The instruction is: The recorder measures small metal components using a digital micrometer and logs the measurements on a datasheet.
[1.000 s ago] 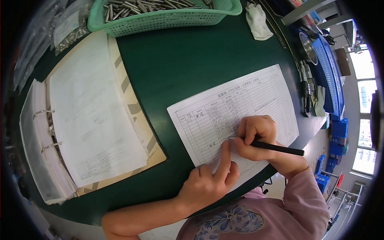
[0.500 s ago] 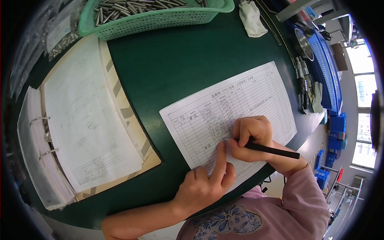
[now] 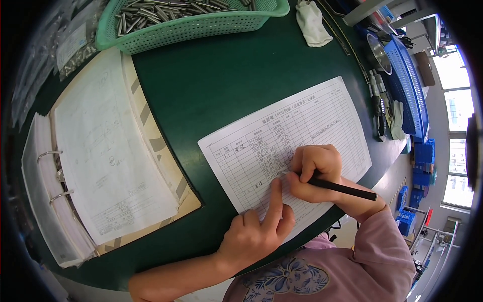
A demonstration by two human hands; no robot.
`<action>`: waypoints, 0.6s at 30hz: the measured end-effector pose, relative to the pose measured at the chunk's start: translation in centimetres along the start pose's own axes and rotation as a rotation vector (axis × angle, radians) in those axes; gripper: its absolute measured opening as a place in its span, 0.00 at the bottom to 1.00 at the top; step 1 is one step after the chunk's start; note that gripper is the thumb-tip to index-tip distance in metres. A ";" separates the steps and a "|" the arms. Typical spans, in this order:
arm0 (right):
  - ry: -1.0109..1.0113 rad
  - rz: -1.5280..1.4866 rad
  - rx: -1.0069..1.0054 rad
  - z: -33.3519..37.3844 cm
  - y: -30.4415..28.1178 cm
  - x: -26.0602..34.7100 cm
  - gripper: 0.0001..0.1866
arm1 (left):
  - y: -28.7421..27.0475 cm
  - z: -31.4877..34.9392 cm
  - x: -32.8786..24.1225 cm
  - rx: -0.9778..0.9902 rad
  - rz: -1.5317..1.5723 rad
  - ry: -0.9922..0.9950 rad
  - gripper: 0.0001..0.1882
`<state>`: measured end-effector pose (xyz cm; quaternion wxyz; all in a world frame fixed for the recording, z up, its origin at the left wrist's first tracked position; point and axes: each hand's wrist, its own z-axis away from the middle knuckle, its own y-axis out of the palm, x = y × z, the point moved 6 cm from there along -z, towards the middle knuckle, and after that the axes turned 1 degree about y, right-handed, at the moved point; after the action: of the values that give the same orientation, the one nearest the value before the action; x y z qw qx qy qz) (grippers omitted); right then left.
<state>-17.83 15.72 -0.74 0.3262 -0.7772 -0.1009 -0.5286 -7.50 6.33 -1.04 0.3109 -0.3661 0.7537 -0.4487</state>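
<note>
A printed form sheet [image 3: 312, 118] with ruled rows, some filled with handwriting, lies at a slant on the green tabletop. My right hand [image 3: 316, 171] is closed around a black pen [image 3: 347, 190], its tip end down at the rows in the sheet's middle. The pen's tip is mostly hidden by my fingers. My left hand [image 3: 256, 231] rests on the sheet's lower part, holding nothing. Its index finger stretches out to the written rows close to the pen tip, while the other fingers are curled.
An open ring binder [image 3: 113, 161] with drawings lies at left. Behind stands a green basket [image 3: 201, 36] of metal pins, with a white glove [image 3: 313, 24] to its right. Plastic bags [image 3: 75, 48] sit at far left; cutters [image 3: 378, 103] and a blue basket [image 3: 408, 90] at right.
The view has shifted very slightly. My right hand and the pen stay almost in place over the same rows, and my left index finger still points there.
</note>
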 end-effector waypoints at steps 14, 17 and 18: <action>0.098 -0.029 -0.023 0.1 -0.6 -0.2 0.16 | -0.2 -0.1 0.0 -0.037 0.002 -0.040 0.02; 0.144 -0.032 -0.020 0.4 -0.7 0.0 0.16 | -0.2 0.1 -0.2 -0.031 0.011 -0.062 0.03; 0.118 0.011 -0.049 0.5 -0.9 0.1 0.16 | -0.2 0.1 -0.2 -0.023 -0.005 -0.075 0.03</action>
<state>-17.88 16.67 -0.41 0.3154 -0.7529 -0.0645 -0.5740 -7.25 6.37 -0.93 0.3337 -0.3884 0.7455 -0.4267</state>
